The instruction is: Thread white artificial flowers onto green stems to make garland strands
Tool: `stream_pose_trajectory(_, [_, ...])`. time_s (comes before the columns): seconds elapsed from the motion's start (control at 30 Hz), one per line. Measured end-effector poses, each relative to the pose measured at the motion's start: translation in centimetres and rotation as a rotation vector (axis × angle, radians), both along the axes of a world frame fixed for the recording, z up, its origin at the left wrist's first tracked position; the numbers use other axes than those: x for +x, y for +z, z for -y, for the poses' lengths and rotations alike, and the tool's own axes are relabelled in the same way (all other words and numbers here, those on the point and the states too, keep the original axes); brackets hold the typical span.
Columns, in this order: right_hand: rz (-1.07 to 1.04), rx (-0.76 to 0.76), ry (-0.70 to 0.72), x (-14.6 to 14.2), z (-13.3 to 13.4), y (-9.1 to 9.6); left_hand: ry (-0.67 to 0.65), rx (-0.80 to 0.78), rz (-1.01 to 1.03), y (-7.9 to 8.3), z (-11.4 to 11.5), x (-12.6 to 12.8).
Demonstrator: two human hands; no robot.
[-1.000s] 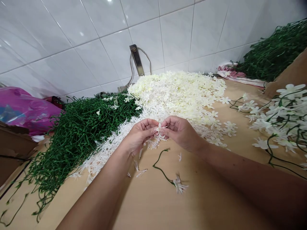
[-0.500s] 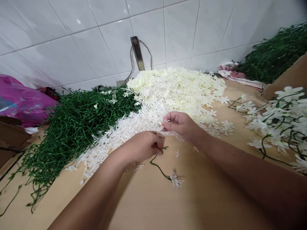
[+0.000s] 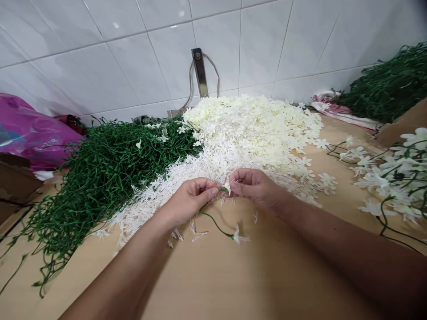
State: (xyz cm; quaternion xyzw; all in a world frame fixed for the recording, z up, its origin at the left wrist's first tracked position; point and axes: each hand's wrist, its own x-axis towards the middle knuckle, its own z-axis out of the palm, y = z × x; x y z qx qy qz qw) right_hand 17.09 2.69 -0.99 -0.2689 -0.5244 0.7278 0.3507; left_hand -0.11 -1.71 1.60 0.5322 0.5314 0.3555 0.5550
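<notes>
My left hand pinches a green artificial flower stem just below one of its tips. A branch of that stem curves down to the right and ends in a white flower. Fingers of my right hand close on a small cream flower at the stem's other tip, so the two hands almost meet. Just behind them lies a heap of thin white stamens, which runs into a mound of cream flower heads.
Green stems are piled on the left, beside a pink plastic bag. Finished-looking white flowers on stems lie at the right. More green stems sit at the back right near a cloth. A tiled wall stands behind.
My hands have come together at the stem tip, the left one lifting and turning. A cream flower now shows between them, and the hanging branch has swung slightly up and left.
</notes>
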Motion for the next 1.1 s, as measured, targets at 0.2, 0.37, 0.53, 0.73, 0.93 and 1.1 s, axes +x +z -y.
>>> stream_pose_trajectory(0.2, [-0.109,-0.122,-0.022,-0.4,0.4,0.0,0.09,-0.041,0.184,-1.3,-0.3,0.9])
stream_pose_trajectory(0.37, [-0.137,-0.165,-0.049,-0.3,0.3,0.6,0.098,-0.048,0.301,-1.7,-0.3,1.2])
stream_pose_trajectory(0.53, [-0.124,-0.143,-0.048,-0.4,0.4,0.6,0.128,-0.025,0.293,-1.6,-0.2,1.4])
stream_pose_trajectory(0.73, [-0.096,-0.109,-0.04,-0.5,0.6,0.2,0.181,-0.057,0.342,-1.4,-0.2,1.4])
stream_pose_trajectory(0.93, [-0.09,-0.093,-0.08,-0.6,0.5,0.3,0.16,-0.047,0.33,-1.7,-0.3,1.4])
stream_pose_trajectory(1.1, [-0.003,-0.041,-0.099,-0.7,0.6,0.4,0.156,-0.013,0.302,-1.8,-0.3,1.4])
